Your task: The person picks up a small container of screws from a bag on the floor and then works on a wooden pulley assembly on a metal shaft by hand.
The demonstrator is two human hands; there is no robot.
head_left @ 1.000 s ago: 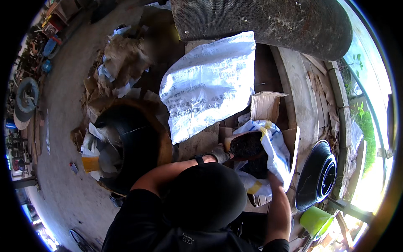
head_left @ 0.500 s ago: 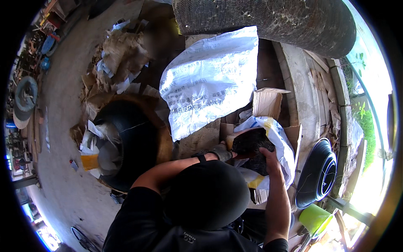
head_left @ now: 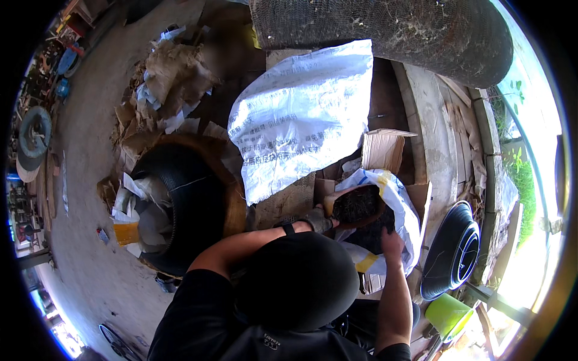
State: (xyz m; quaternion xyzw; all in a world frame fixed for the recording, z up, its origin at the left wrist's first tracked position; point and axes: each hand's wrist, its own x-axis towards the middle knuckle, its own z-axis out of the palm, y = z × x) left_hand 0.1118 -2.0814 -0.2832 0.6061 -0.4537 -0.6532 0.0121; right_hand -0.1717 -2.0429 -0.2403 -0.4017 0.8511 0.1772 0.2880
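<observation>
My left hand (head_left: 316,221), in a grey glove with a black wrist strap, grips a brown scoop (head_left: 359,207) heaped with dark soil. The scoop hangs over the mouth of a white and yellow sack (head_left: 404,207) that holds more dark soil. My right hand (head_left: 392,243) is bare and rests on the soil just inside the sack's near rim, close under the scoop. My black cap (head_left: 295,280) hides the lower part of the sack and both elbows.
A large white woven sack (head_left: 301,114) lies spread on boards behind. A dark mesh cylinder (head_left: 391,30) lies across the top. A black tyre-like tub (head_left: 186,204) stands left, an open cardboard box (head_left: 382,150) beyond the sack, a black basin (head_left: 451,249) and green bucket (head_left: 448,316) right.
My right hand rose from beside my cap to the scoop, then settled at the sack's mouth. The left hand has kept the filled scoop over the sack.
</observation>
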